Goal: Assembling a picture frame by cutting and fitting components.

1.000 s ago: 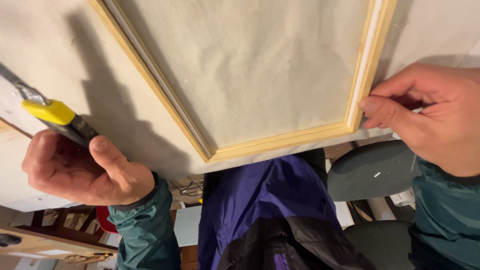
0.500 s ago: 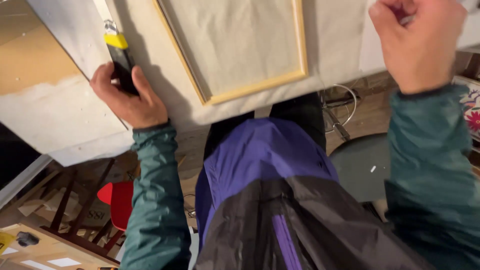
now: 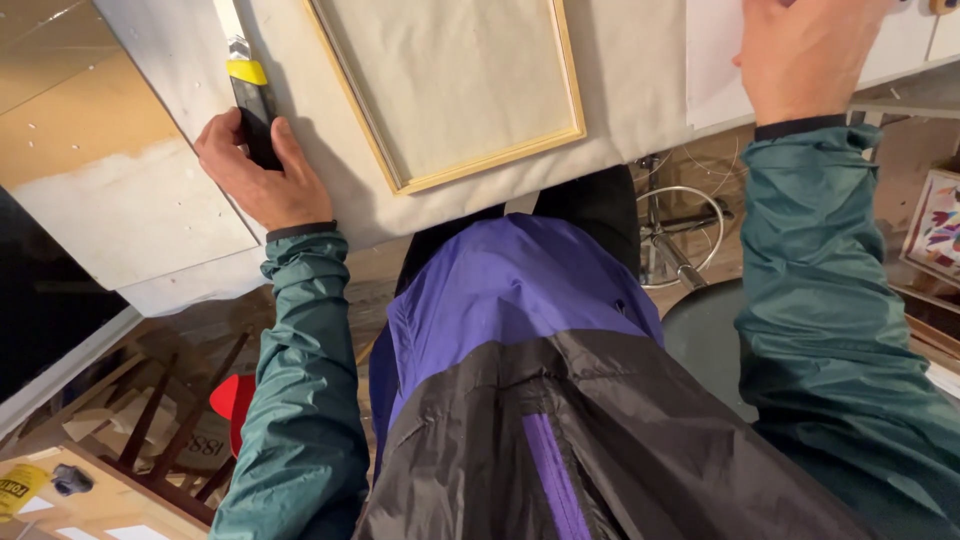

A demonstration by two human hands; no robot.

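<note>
A black utility knife (image 3: 255,115) with a yellow band near its blade end is held in the left hand (image 3: 258,170). The grip is closed around the black handle, the fingers (image 3: 222,135) wrapped on one side and the thumb pressed along the other, so that the grip is clamped on the knife. The blade end is pointed away from the body and is laid against the pale canvas cloth (image 3: 640,90) spread over the table (image 3: 110,170).

The right hand (image 3: 805,50) is seen near the top right, laid on the cloth and on a white sheet (image 3: 712,60) just beside the wooden frame (image 3: 480,165). Its fingers are cut off by the upper edge of the view, so whether that grip is apart or together cannot be told.

The light wooden frame is lying flat on the cloth between the two hands, apart from both. Teal sleeves (image 3: 300,400) and a purple and black jacket (image 3: 520,310) are seen below, with a round stool (image 3: 700,330) at the right.
</note>
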